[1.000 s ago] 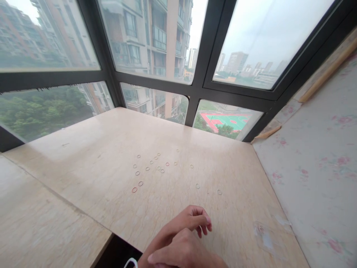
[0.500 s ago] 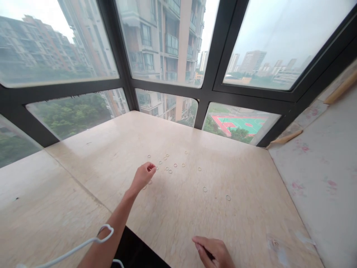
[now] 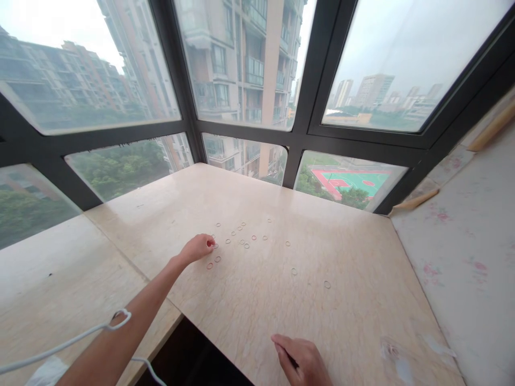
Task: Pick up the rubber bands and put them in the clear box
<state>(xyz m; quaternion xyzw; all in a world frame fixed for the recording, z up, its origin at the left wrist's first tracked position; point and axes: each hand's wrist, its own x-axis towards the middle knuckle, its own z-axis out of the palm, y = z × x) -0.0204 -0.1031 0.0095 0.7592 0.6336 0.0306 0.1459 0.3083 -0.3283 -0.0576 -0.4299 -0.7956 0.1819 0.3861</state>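
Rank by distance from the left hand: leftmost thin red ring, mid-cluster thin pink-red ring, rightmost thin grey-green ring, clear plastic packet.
1. Red ring, nearside of the left hand
2. Pink-red ring, right, mid-cluster
3. Grey-green ring, farther right
4. Plastic packet, far right, near wall

Bright daylight through windows; edges stretched (soft glare too).

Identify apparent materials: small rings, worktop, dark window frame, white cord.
Small rings: perhaps rubber or plastic; thin, coloured bands, too small to confirm finish.
Worktop: polished stone or stone-look laminate; beige veining, soft sheen.
Window frame: likely coated metal; dark, smooth, straight profiles.
White cord: probably smooth plastic sheathing; even, rounded, bends in loops.
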